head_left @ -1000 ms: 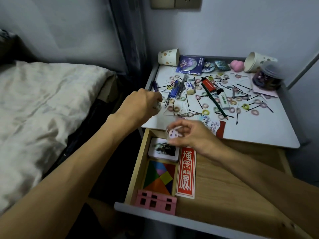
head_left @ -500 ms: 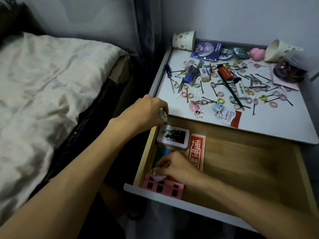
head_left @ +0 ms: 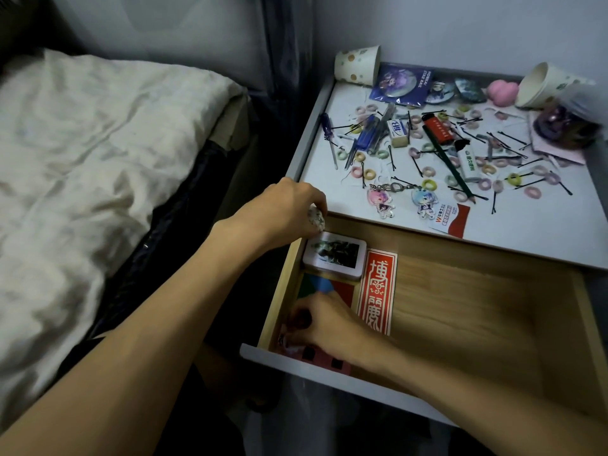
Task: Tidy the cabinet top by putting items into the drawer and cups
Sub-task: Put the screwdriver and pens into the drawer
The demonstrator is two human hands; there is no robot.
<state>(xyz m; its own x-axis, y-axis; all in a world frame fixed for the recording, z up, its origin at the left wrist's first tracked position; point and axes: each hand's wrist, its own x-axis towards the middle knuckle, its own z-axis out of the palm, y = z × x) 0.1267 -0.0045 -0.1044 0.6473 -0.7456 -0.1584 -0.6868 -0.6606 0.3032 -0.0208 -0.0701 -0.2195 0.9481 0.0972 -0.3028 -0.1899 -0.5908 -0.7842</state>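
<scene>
The wooden drawer [head_left: 477, 317] stands pulled out below the white cabinet top [head_left: 513, 225]. My right hand [head_left: 325, 324] is low in the drawer's front left corner, fingers curled over a small charm [head_left: 289, 343] beside the pink block [head_left: 329, 358]. My left hand [head_left: 289, 209] hovers at the cabinet's front left corner and holds a small patterned charm [head_left: 316, 219]. Two character keychains [head_left: 399, 200] lie near the cabinet's front edge. Two paper cups lie tipped over at the back: one on the left [head_left: 357, 65], one on the right [head_left: 547, 85].
The cabinet top is littered with hair ties, hairpins, a green pencil [head_left: 447, 162], a red lighter [head_left: 439, 131], badges and a jar [head_left: 566, 126]. In the drawer lie a white tin [head_left: 334, 255], a red card [head_left: 376, 291] and a coloured puzzle. A bed [head_left: 98, 159] is on the left.
My right hand carried a small charm from the cabinet's front edge down into the drawer's front left corner. My left hand stayed near the front left corner, still holding its charm.
</scene>
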